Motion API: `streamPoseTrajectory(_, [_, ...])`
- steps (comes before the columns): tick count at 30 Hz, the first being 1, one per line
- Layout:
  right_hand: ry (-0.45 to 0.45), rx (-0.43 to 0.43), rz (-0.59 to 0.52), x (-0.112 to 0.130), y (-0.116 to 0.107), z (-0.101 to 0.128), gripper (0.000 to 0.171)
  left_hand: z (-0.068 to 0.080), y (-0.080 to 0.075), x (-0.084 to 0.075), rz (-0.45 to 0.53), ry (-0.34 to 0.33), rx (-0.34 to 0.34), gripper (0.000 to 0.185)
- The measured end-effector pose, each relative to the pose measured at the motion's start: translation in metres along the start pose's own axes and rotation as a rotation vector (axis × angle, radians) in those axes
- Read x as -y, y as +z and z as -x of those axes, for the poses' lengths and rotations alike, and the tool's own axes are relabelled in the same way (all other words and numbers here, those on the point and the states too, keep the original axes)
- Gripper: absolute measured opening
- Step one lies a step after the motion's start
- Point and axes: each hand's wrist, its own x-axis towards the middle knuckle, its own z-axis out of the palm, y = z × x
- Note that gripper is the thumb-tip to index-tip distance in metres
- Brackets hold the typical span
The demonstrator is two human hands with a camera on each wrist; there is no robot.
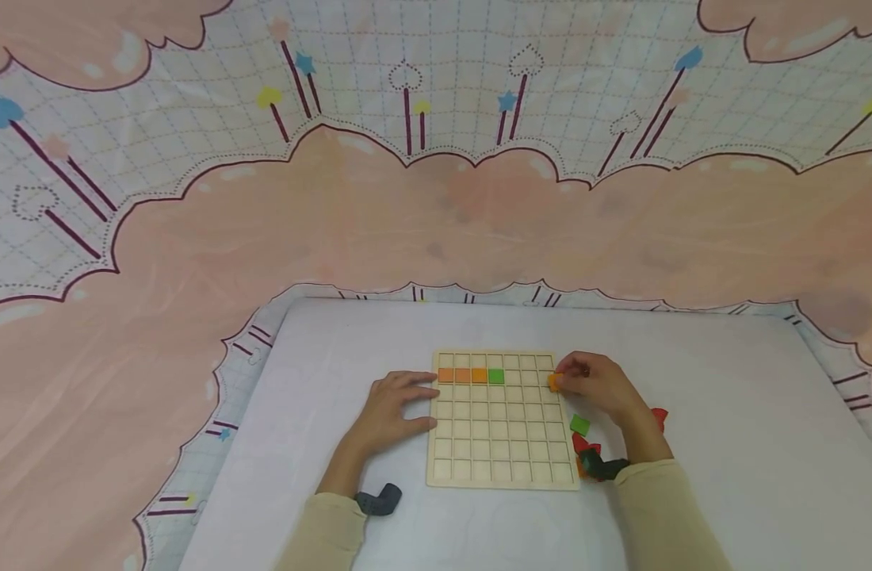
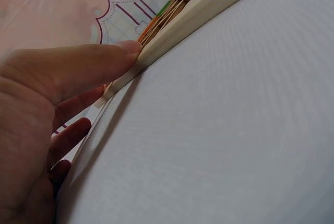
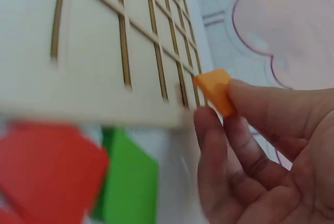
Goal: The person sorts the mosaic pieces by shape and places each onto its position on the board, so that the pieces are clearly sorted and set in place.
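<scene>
Nearest the camera are the two beige sleeves, each with a dark strap at the wrist. The left hand (image 1: 395, 412) lies flat on the white table (image 1: 728, 444) with its fingers straight, their tips pressed against the left edge of the wooden grid board (image 1: 503, 468); the left wrist view shows a fingertip (image 2: 128, 47) touching that edge (image 2: 209, 10). The right hand (image 1: 598, 385) is at the board's far right corner, fingers curled, pinching a small orange square tile (image 1: 554, 381) between thumb and fingertips; the right wrist view shows the tile (image 3: 215, 89) held just beside the board's right edge, off the board and tilted on a corner.

In the second row from the far edge, three orange tiles (image 1: 462, 375) sit side by side from the left, with a green tile (image 1: 496, 376) touching the last of them. Loose pieces lie on the table to the right of the board: a green tile (image 1: 580, 425) and some red tiles (image 1: 584, 444), partly hidden by the right wrist.

As I judge it, the main risk is the thin pinch: the tile is held by little more than an edge, so it could slip and drop among the loose pieces or land skewed across a grid bar. Coming in tilted, it may catch on a cell wall instead of seating flat. The right forearm hangs over the loose tiles and could scatter them. If the left hand eased off, a push from the right might slide the board.
</scene>
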Motion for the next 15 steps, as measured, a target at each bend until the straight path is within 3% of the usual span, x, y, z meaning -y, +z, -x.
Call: streamPoseTrajectory(15, [0.004,-0.107,-0.091,0.017,0.040,-0.016,0.021,-0.001,-0.001,0.002,0.009,0.014,0.009,0.047])
